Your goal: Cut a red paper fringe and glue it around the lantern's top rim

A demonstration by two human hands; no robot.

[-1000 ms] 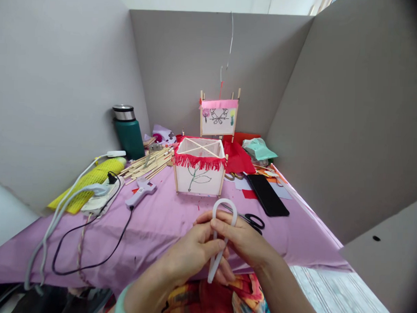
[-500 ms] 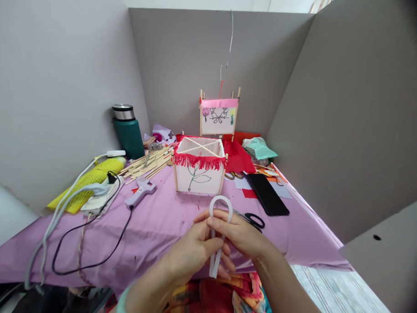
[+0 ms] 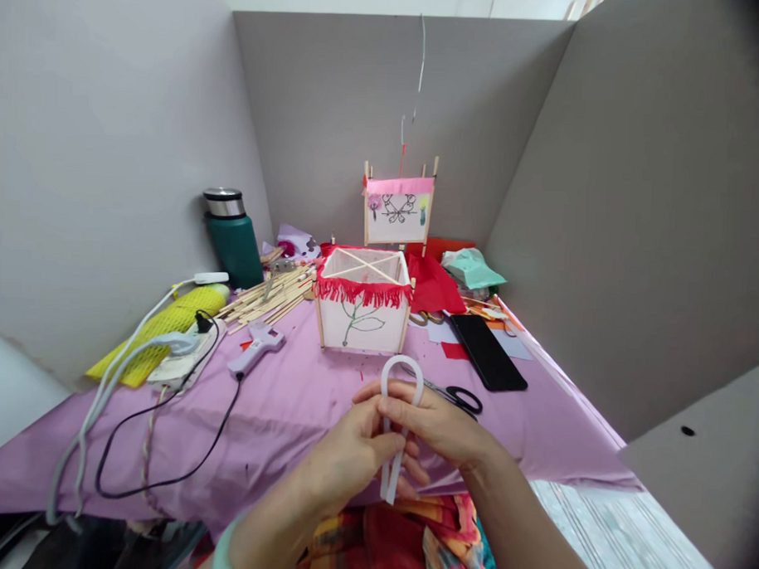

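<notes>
A white strip, bent into a loop (image 3: 402, 364) with its ends hanging down, is pinched between both hands above the table's front edge. My left hand (image 3: 362, 437) closes on the strip's left side, thumb pressed on it. From the right, my right hand (image 3: 433, 423) grips the same strip with its thumb, the other fingers curled behind. Black-handled scissors (image 3: 462, 401) lie just beyond my right hand, their blades partly hidden. Past the hands stands a white box lantern (image 3: 366, 325) with red fringe, a drawn plant on its front and crossed sticks over its open top.
A hot glue gun (image 3: 256, 352), a power strip (image 3: 187, 357) with cables, wooden sticks (image 3: 276, 297) and a green bottle (image 3: 235, 246) occupy the left. To the right lies a black phone (image 3: 487, 352). A smaller lantern (image 3: 398, 215) hangs at the back. Grey panels (image 3: 386, 85) enclose the table.
Almost nothing differs. The strip's lower ends have shifted very slightly, while both hands keep their hold in the same place.
</notes>
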